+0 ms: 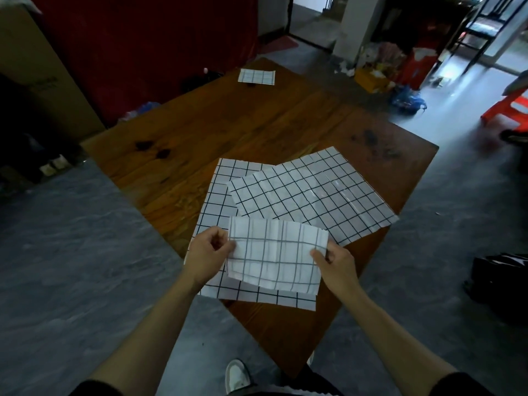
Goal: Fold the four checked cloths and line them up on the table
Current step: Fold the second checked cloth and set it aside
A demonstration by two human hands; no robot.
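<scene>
The left hand (206, 250) is pinching the left edge of a partly folded cloth (275, 254), thumb on top and fingers curled beneath, while the right hand (333, 262) is pinching its right edge the same way. Between them the cloth is hanging taut, showing its paler underside: white with grey lines bleeding through, the upper edge slightly wavy and creased.

Directly beneath that held cloth, a flat cloth (213, 195) is lying spread out on the wooden table (200, 132), white with a crisp black grid, its near edge reaching past the table's corner. Beyond the held cloth and overlapping the flat one, a second open cloth (311, 192) is lying at an angle toward the table's right edge, with fold creases catching the light.

Far beyond the held cloth, near the table's far corner, a small folded cloth (256, 76) is sitting as a neat rectangle.

Right of the held cloth, off the table, a red plastic stool (507, 110) is standing on the grey floor.
</scene>
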